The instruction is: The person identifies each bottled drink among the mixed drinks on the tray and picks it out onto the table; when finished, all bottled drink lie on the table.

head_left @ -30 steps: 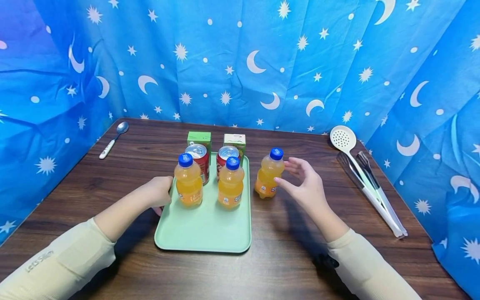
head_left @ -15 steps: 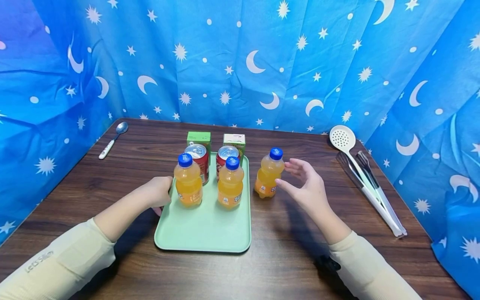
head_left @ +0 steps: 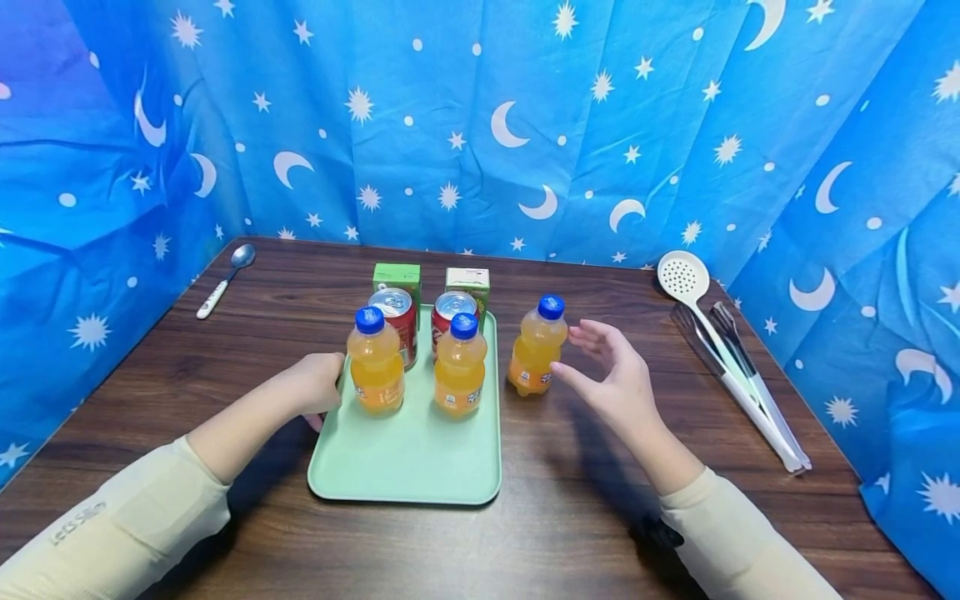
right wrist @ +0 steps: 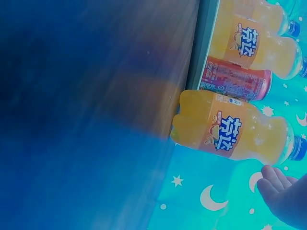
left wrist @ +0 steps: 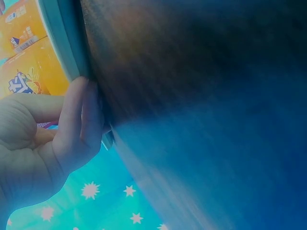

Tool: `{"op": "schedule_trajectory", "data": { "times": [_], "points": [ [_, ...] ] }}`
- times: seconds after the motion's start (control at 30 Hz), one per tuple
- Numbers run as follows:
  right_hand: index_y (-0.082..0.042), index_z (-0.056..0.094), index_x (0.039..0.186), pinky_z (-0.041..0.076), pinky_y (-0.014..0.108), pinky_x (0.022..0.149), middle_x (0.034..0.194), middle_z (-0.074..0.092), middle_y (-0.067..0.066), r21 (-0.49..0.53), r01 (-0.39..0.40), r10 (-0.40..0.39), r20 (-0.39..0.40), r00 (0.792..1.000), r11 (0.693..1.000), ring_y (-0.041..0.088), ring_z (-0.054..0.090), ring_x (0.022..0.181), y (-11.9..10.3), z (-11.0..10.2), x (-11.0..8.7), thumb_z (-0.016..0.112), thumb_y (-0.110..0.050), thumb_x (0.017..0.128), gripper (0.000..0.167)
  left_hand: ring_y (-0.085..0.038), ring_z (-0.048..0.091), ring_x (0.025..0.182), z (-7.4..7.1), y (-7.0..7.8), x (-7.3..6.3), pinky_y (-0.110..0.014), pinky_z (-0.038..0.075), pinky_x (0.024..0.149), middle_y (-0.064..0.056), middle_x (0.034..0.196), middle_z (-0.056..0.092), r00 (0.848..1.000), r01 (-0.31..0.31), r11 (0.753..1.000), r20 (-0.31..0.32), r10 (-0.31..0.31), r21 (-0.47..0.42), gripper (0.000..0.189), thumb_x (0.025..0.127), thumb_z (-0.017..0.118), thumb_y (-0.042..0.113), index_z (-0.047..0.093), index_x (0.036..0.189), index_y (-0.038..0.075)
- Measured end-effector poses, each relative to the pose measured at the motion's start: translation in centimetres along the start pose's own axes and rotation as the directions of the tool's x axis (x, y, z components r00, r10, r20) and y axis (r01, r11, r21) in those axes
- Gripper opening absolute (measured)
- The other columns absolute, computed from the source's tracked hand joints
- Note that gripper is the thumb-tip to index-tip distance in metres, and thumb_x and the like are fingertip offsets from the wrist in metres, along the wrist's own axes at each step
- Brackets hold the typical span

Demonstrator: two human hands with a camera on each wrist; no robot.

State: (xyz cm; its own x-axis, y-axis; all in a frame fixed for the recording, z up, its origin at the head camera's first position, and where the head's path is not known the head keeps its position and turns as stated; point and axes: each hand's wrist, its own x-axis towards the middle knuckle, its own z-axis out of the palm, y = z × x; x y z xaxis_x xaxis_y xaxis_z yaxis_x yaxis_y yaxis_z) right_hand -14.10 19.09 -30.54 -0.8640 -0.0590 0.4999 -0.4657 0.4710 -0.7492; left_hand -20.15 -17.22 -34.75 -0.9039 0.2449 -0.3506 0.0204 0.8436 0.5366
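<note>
My left hand point(head_left: 315, 385) grips the left rim of a pale green tray point(head_left: 405, 467); in the left wrist view its fingers point(left wrist: 72, 112) are curled at the tray's edge. Two orange soda bottles point(head_left: 377, 367) with blue caps stand upright on the tray, two red soda cans point(head_left: 393, 321) behind them. A third orange soda bottle point(head_left: 536, 350) stands upright on the table, just right of the tray. Beside it is my right hand point(head_left: 615, 375), thumb and fingers spread and relaxed, holding nothing. The right wrist view shows a small gap between my fingertips point(right wrist: 271, 179) and that bottle.
Behind the cans stand a green carton point(head_left: 397, 279) and a white-topped carton point(head_left: 468, 283). A spoon point(head_left: 227, 282) lies at the back left. On the right lie a white skimmer point(head_left: 684, 277) and tongs point(head_left: 765, 400). A blue star-patterned curtain point(head_left: 450, 125) surrounds the wooden table point(head_left: 570, 533).
My right hand has drawn very slightly away from the bottle, to the right and toward me. The left hand, tray and drinks stay as they were.
</note>
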Motion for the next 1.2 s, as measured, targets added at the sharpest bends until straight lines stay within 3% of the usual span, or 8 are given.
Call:
{"op": "schedule_trajectory", "data": {
  "times": [0.7,0.93,1.2],
  "points": [
    [0.012,0.049,0.119,0.045,0.046,0.095,0.113,0.059,0.027,0.035,-0.025,0.025,0.011,1.000,0.999,0.039,0.057,0.106,-0.2,-0.6,-0.9,0.073,0.008,0.074,0.051,-0.021,0.061,0.058,0.1,0.0,0.0,-0.030,0.056,0.045,-0.013,0.083,0.055,1.000,0.011,1.000,-0.001,-0.011,0.013,0.027,0.079,0.051,-0.015,0.049,0.102,-0.003],
    [0.001,0.051,0.122,0.047,0.032,0.095,0.115,0.061,0.016,0.070,-0.014,0.012,0.027,1.000,0.997,0.025,0.059,0.107,3.1,-0.7,-1.2,0.077,-0.003,0.075,0.054,-0.021,0.061,0.057,0.1,0.1,0.0,-0.030,0.056,0.045,-0.013,0.083,0.055,1.000,0.014,1.000,-0.003,-0.014,0.014,0.027,0.078,0.051,-0.014,0.049,0.103,-0.003],
    [-0.001,0.052,0.121,0.047,0.026,0.095,0.114,0.062,0.013,0.060,-0.009,0.007,0.032,0.999,0.998,0.022,0.059,0.107,2.8,-1.0,-1.4,0.078,-0.005,0.075,0.053,-0.021,0.061,0.057,0.1,0.0,0.0,-0.030,0.056,0.045,-0.013,0.083,0.055,1.000,0.006,1.000,-0.009,-0.006,0.006,0.027,0.078,0.051,-0.014,0.049,0.103,-0.003]
  ]
}}
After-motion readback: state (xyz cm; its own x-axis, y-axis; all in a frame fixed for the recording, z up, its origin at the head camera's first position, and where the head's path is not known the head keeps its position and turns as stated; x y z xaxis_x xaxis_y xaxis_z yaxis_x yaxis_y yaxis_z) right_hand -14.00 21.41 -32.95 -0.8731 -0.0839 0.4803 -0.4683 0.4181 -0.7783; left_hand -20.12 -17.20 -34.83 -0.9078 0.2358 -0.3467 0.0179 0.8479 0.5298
